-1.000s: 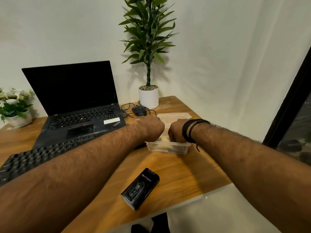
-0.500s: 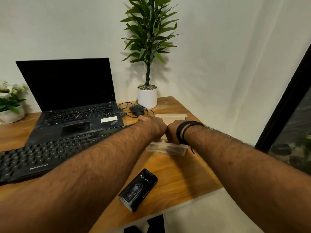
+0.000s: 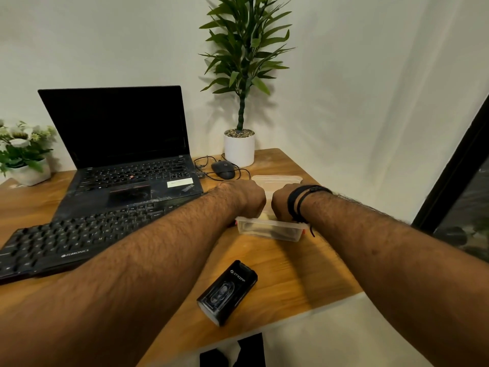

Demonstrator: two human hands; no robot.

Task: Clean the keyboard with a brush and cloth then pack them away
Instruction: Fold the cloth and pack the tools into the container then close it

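A clear plastic container [image 3: 270,230] stands on the wooden desk, right of the black keyboard [image 3: 66,243]. Its lid [image 3: 276,178] lies just behind it. My left hand [image 3: 244,196] and my right hand [image 3: 283,201] are side by side over the container's open top, knuckles up and fingers curled down inside. A pale yellow cloth [image 3: 264,216] shows between them at the near rim, and both hands close on it. The fingertips are hidden. No brush is visible.
An open black laptop [image 3: 127,160] sits behind the keyboard. A mouse [image 3: 223,169] with its cable and a tall potted plant [image 3: 239,148] stand at the back. A small flower pot [image 3: 26,165] is far left. A black boxed item [image 3: 227,292] lies near the desk's front edge.
Both hands stay at the container and have drawn a little closer together. My head has turned, so more of the keyboard shows at left.
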